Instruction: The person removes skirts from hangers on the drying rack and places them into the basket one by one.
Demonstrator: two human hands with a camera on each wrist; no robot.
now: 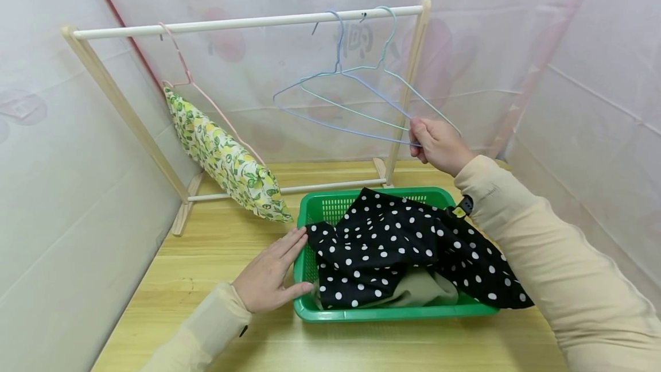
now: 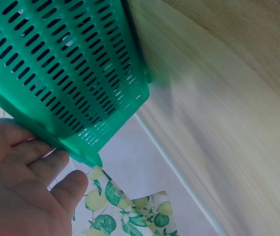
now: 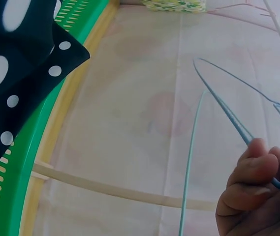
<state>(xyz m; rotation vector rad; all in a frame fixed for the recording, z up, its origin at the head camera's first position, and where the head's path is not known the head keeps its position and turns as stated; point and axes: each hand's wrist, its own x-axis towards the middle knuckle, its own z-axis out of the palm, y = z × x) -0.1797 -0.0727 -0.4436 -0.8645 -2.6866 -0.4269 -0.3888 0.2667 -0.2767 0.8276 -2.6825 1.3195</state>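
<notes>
At its right corner, the blue-purple clothes hanger (image 1: 338,128) is gripped by my right hand (image 1: 438,145); its hook is over the white rail. Behind it hangs a mint-green hanger (image 1: 426,102). My left hand (image 1: 273,270) lies with straight fingers against the left rim of a green basket (image 1: 397,316), as the left wrist view also shows. Inside the basket lie a black cloth with white dots (image 1: 372,240), spilling over the right side, and an olive cloth (image 1: 420,290). A lemon-print cloth (image 1: 222,159) hangs on a pink hanger (image 1: 188,76) at the left.
The rack has a white top rail (image 1: 232,24), wooden side posts (image 1: 124,108) and a lower bar (image 1: 330,186). It stands on a wooden table (image 1: 206,268) behind the basket. Pale curtain-like walls (image 1: 583,73) surround the table at the back and sides.
</notes>
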